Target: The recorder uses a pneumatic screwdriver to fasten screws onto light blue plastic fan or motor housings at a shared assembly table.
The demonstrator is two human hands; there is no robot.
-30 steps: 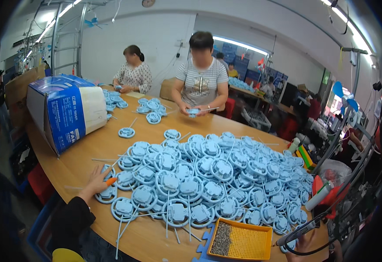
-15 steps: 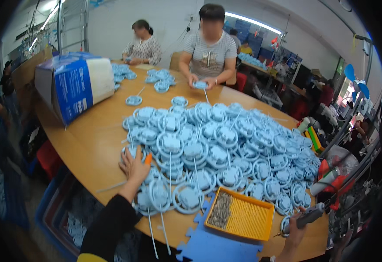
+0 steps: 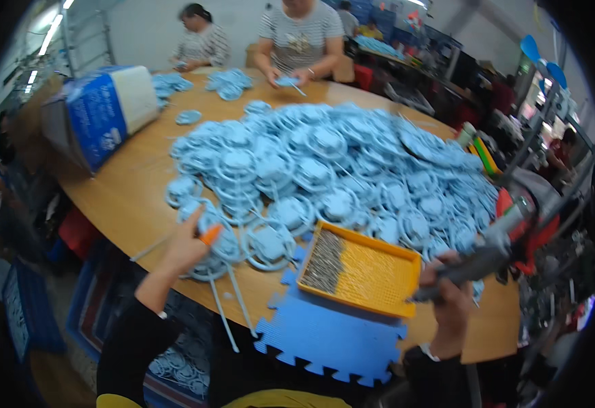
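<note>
Right hand point(image 3: 451, 292) is gripping a grey driver point(image 3: 477, 265); left hand point(image 3: 184, 247) is touching a near-left blue ring part point(image 3: 226, 246), can't tell if clasped. I'm judging it light, stiff, best held by the rim.

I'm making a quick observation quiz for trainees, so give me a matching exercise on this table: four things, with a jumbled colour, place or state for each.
Column one
1. Left hand
2. Right hand
3. Tray
4. Foam mat

Column two
A. Yellow, with small metal pieces toward its left end
B. Blue, with a toothed edge
C. Has an orange finger cover
D. Grips a grey handheld tool

Right pairs: 1-C, 2-D, 3-A, 4-B
</note>
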